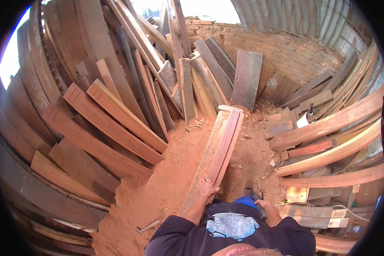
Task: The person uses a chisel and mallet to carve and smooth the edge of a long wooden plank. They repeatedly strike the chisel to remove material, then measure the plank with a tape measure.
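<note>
A reddish wooden beam (224, 145) lies lengthwise on a wider, paler plank (205, 166), both running away from my body. A small crosspiece (230, 108) sits at their far end. My left hand (207, 187) is laid over the near end of the beam, with its fingers bent over the edge. Close to my right side, my right hand (265, 206) is closed around something dark (251, 193), too small and shadowed to name. Blue material (246, 201) shows between my hands, against my dark shirt.
Long reddish timbers (106, 123) lean in stacks on the left. More boards (328, 123) lie piled on the right. Upright planks (248, 79) stand before a brick wall (260, 42). Sawdust (153, 192) covers the ground, where a hammer-like tool (148, 226) lies.
</note>
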The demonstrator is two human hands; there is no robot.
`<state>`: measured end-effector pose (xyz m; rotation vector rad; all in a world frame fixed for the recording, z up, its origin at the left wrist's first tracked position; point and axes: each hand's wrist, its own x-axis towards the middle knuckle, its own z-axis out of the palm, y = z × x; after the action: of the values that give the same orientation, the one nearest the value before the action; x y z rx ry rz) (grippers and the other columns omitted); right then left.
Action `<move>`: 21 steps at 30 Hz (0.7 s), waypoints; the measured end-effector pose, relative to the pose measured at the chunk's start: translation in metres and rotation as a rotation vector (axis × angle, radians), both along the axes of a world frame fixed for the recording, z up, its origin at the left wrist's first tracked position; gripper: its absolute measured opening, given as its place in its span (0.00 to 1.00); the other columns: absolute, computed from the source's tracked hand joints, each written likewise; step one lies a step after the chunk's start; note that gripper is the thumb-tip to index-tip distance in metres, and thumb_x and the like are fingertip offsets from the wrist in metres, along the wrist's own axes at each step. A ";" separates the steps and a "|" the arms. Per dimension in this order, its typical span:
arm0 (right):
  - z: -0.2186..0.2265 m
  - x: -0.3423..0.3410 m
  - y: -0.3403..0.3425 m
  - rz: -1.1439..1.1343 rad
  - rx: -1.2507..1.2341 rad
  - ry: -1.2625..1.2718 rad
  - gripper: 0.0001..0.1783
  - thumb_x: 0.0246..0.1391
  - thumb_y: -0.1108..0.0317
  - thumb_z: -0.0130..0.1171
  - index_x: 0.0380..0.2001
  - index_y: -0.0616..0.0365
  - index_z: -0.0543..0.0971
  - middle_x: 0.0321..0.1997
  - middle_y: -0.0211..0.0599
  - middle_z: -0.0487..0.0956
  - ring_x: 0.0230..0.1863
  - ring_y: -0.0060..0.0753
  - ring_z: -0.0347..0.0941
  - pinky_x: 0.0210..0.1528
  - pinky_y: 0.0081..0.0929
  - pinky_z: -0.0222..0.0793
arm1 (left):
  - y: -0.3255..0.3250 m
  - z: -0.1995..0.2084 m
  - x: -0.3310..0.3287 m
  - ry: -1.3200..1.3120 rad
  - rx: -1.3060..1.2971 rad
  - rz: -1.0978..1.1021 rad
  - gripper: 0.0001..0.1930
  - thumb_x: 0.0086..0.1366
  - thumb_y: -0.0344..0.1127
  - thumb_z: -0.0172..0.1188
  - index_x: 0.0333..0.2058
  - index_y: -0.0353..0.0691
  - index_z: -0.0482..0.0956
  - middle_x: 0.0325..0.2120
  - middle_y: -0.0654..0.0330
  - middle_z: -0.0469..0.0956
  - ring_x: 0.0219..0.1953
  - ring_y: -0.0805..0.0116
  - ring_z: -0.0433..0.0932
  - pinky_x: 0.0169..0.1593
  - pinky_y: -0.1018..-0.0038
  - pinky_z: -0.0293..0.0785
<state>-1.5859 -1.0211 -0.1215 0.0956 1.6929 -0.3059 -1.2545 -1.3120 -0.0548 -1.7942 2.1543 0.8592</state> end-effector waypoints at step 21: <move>0.201 -0.010 -0.264 0.879 -0.684 -0.139 0.17 0.59 0.53 0.67 0.30 0.57 0.80 0.21 0.33 0.78 0.17 0.31 0.74 0.21 0.31 0.74 | 0.276 0.072 -0.015 0.757 -0.025 0.897 0.32 0.64 0.48 0.69 0.61 0.33 0.77 0.46 0.47 0.86 0.50 0.54 0.85 0.56 0.61 0.81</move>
<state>-1.5963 -1.2853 0.0791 -1.0765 1.2664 -0.1840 -1.2692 -1.0357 0.0169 -2.8147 1.5456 1.9561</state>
